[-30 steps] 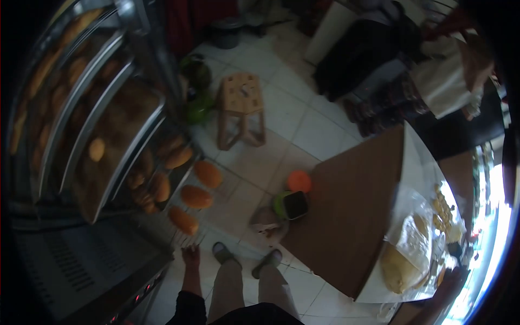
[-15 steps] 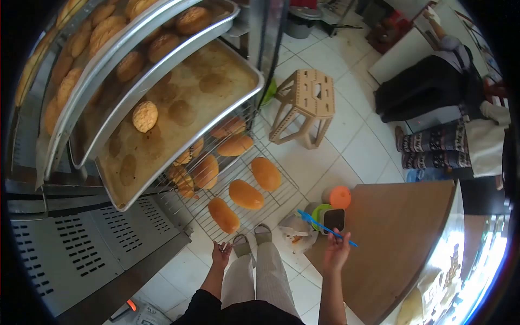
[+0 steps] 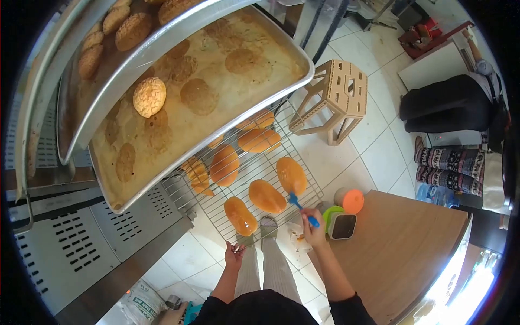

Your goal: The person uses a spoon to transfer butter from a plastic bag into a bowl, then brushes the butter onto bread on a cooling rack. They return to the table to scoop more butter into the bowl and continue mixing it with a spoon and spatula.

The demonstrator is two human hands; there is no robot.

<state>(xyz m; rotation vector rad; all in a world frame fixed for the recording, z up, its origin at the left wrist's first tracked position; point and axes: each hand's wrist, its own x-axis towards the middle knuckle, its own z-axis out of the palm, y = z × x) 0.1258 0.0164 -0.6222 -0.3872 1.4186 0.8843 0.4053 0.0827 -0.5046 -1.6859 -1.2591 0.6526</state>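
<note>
Right hand (image 3: 312, 232) fingers clamped on brush (image 3: 301, 209) (bristles on a bun (image 3: 291, 174)); left hand (image 3: 234, 252) fingers pinch rack (image 3: 216, 212) corner

blue brush (image 3: 299, 205) | tilted | tip on golden bun (image 3: 291, 174) | wire rack (image 3: 216, 213)

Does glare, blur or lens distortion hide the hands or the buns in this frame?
Head view: strong fisheye bend with black corners; blown-out glare at the lower right edge beyond the table; the buns on the wire rack, the right hand gripping the blue brush and the left hand are all sharp and evenly lit.
</note>
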